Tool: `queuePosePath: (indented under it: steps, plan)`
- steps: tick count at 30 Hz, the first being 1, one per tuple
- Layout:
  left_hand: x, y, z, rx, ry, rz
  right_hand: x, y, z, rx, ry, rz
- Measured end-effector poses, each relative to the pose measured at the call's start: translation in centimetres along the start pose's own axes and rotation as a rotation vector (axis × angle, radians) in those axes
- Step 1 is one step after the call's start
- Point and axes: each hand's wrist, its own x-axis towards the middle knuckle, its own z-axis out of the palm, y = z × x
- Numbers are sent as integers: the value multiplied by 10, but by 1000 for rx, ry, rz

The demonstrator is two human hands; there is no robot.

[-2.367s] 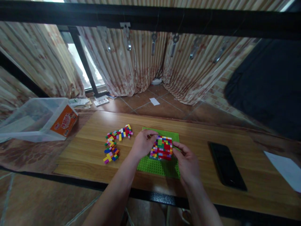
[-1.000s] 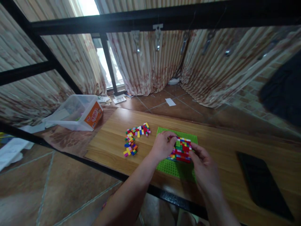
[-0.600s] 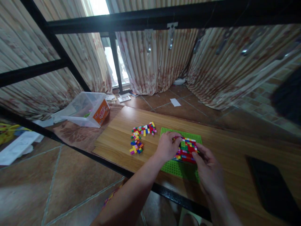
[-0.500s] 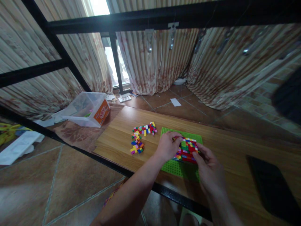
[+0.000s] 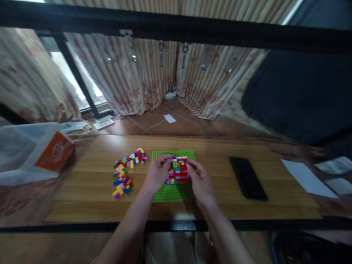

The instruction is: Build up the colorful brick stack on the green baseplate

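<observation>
A block of many-coloured toy bricks [image 5: 180,169], packed side by side with a lot of red, is at the green studded baseplate [image 5: 167,195]. My left hand [image 5: 157,173] grips its left edge with thumb and fingers bent around it. On the opposite edge my right hand [image 5: 201,182] holds it between thumb and fingers. Whether the block is fixed to the baseplate or raised off it I cannot tell. Loose small bricks [image 5: 121,179] lie in a curved heap left of the baseplate.
On the wooden table [image 5: 217,154] a black phone [image 5: 249,179] lies to the right. Beyond the table's ends are a clear plastic bin [image 5: 24,146] with an orange label and white paper [image 5: 308,178]. A dark metal bar [image 5: 170,25] crosses above.
My view has swung to the right, so the bin sits at the left edge and the whole phone shows. Both hands still hold the brick block over the baseplate.
</observation>
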Motion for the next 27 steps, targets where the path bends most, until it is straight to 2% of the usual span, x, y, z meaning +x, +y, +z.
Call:
queuePosePath:
  steps: [7, 11, 14, 16, 20, 23, 25, 27]
  plan:
    - [-3, 12, -8, -46, -87, -125, -2, -9, 5, -40, 0, -57]
    - [-4, 16, -7, 28, -64, -99, -4, -12, 7, -82, 0, -88]
    - [-4, 19, -6, 36, -69, -104, 2, -18, -4, -143, 2, -96]
    - [-5, 21, -7, 38, -75, -114, 11, -26, -25, -276, 105, -127]
    - [-5, 19, -9, 68, -82, -103, 28, -41, -95, -745, 463, -201]
    - [-3, 16, -10, 103, -79, -101, 32, -41, -144, -1046, 571, -25]
    - [-2, 15, -10, 123, -67, -97, 32, -36, -164, -1130, 557, 140]
    - [-2, 16, -10, 125, -59, -91, 31, -31, -175, -1194, 516, 259]
